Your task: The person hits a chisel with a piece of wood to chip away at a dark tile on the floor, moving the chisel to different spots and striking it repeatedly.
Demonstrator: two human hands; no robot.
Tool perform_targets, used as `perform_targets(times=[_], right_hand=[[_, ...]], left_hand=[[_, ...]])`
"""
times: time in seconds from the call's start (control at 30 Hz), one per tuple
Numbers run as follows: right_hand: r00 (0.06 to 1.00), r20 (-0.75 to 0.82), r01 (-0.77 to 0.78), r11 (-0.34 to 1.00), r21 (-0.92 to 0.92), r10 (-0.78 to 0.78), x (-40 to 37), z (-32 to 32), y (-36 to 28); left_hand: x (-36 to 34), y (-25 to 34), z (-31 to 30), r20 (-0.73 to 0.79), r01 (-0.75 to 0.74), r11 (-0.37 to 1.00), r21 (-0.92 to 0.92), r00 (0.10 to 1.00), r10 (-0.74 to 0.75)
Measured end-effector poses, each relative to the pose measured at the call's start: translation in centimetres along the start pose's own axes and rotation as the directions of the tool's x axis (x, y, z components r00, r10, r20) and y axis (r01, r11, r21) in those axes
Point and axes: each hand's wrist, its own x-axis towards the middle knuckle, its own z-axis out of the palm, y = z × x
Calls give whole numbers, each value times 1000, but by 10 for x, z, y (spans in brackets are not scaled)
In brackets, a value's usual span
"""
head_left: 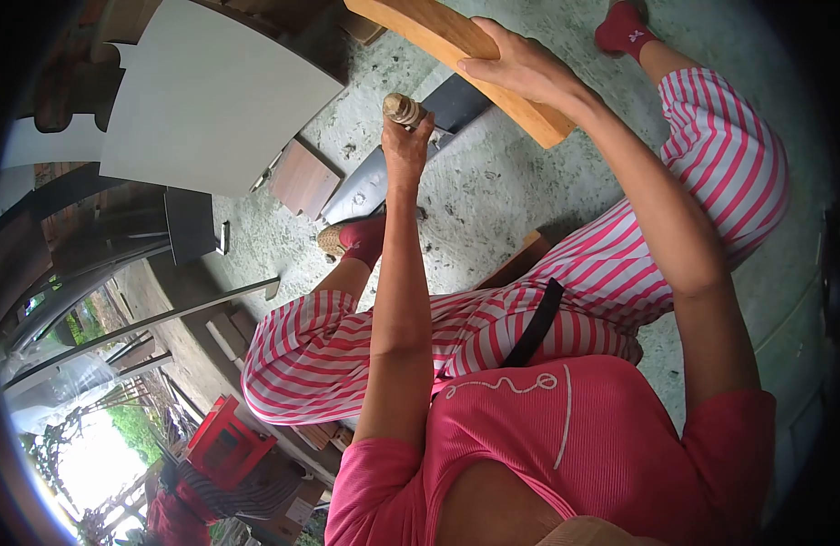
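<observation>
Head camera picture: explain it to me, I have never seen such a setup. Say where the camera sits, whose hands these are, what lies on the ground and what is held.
There is no machine here. The one picture comes from a camera worn on a person's head, looking steeply down over their own pink shirt and striped trousers. Both arms belong to that person. The left hand is closed around a cord-wrapped handle; a long grey blade shows beyond it and seems to belong to it. The right hand lies over a wooden plank, fingers curled over its edge. Below is a rough concrete floor with a white board and a small brown wooden piece on it. A red crate stands farther off.
</observation>
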Motion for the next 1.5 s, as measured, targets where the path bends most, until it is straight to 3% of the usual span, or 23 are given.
perform_targets(times=[0.2,0.4,0.5,0.57,0.6,0.63,0.7,0.73,0.9,0.97,1.0,1.03,1.1,1.13,1.17,1.23,1.27,1.33,1.37,1.4,1.5], right_hand=[[996,-78,41,999,-33,-43,0,2,-2],[986,-81,157,972,175,-145,-8,-10,-23],[985,-45,172,959,224,-166,-18,-14,-37],[985,-18,171,984,43,-171,-22,-10,-38],[987,94,125,991,41,-128,-22,-13,-41],[987,94,127,991,40,-131,-20,-12,-38],[961,252,141,987,-83,-116,-16,-3,-28],[971,143,205,976,-78,-192,-19,4,-26],[983,77,174,981,-82,-168,-34,-24,-79],[983,140,111,992,59,-118,-43,-47,-111],[882,-140,452,892,-9,-449,-37,-28,-88],[881,-138,456,890,-9,-453,-38,-18,-82],[744,-328,555,812,-181,-582,-40,-3,-72],[691,-309,591,757,-279,-653,-36,8,-57],[824,-115,480,791,-378,-555,-34,20,-34],[912,85,410,876,-254,-402,-38,38,-12],[911,81,411,872,-265,-405,-36,33,-16],[931,128,362,913,-186,-343,-44,26,-36],[931,136,358,917,-176,-338,-46,23,-48],[942,28,336,936,-101,-335,-46,14,-64],[903,-202,379,924,-40,-379,-40,-14,-100]], left_hand=[[-1,0,1,-41,16,1000,15,999,-15],[-3,1,14,-25,66,979,-192,997,-72],[0,2,19,-60,45,990,-131,997,-53],[-1,7,18,-50,58,988,-140,997,-66],[-1,7,18,-38,70,986,-148,996,-76],[-2,7,19,-40,68,987,-149,996,-75],[-2,3,24,-130,-90,987,-131,989,73],[-1,-1,29,-146,-110,931,-347,987,63],[-8,5,24,-149,-4,993,-115,989,-13],[-8,6,23,-151,-14,994,-110,989,-3],[-7,4,24,-160,-25,992,-121,987,5],[-8,5,23,-165,-25,992,-120,986,5],[-8,9,23,-176,-52,993,-110,984,32],[-10,11,24,-184,-30,988,-153,983,2],[-10,9,23,-185,-33,988,-153,983,4],[-3,-8,19,-199,-57,997,-46,979,47],[3,-36,23,-155,-99,944,-314,987,52],[-4,-16,18,-154,-17,967,-255,988,-23],[-8,-2,11,-146,61,981,-183,985,-89],[-12,11,12,-186,46,961,-273,977,-99],[-19,7,15,-159,76,974,-213,981,-111]])
